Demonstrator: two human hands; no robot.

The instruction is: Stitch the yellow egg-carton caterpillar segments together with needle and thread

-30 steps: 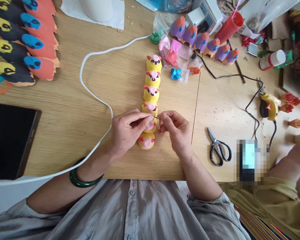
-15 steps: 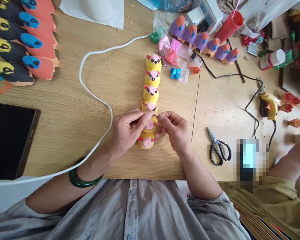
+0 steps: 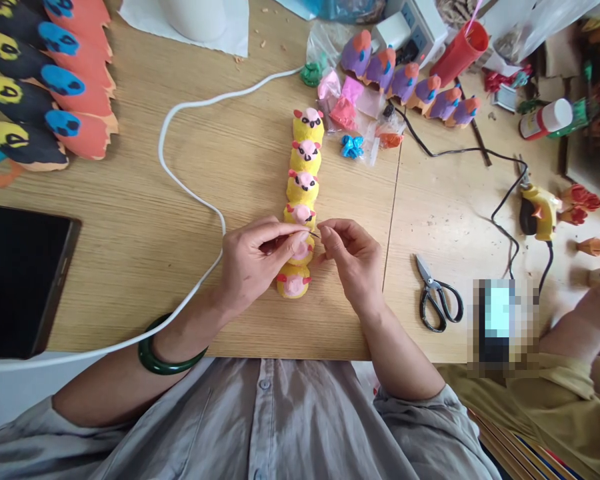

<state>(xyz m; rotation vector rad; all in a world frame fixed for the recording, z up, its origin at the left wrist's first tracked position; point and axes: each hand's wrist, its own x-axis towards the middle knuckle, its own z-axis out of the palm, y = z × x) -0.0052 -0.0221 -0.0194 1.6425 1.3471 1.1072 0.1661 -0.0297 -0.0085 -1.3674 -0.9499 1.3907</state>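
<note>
A short, thin dark strand (image 3: 315, 234), probably black modelling clay, spans the gap between my two hands. My left hand (image 3: 253, 263) pinches its left end with thumb and forefinger. The fingertips of my right hand (image 3: 354, 263) are closed at its other end. Below them runs a column of yellow animal figures (image 3: 305, 190) with pink faces and red ears. The upper ones (image 3: 307, 152) carry black eye and nose marks. The lowest figure (image 3: 294, 285) has a plain pink face. My left fingers partly cover the figure above it.
Scissors (image 3: 436, 293) lie right of my right hand. Small bags of coloured clay (image 3: 344, 113) and purple-orange figures (image 3: 404, 83) are at the back. A white cable (image 3: 167, 157) curves past my left arm. A phone (image 3: 27, 280) lies left; a yellow glue gun (image 3: 539, 210) and another person's arm (image 3: 580, 320) are right.
My right hand has shifted slightly to the right, away from my left. The dark strand between the fingertips looks straighter and shows more of its length. The figures stay in place.
</note>
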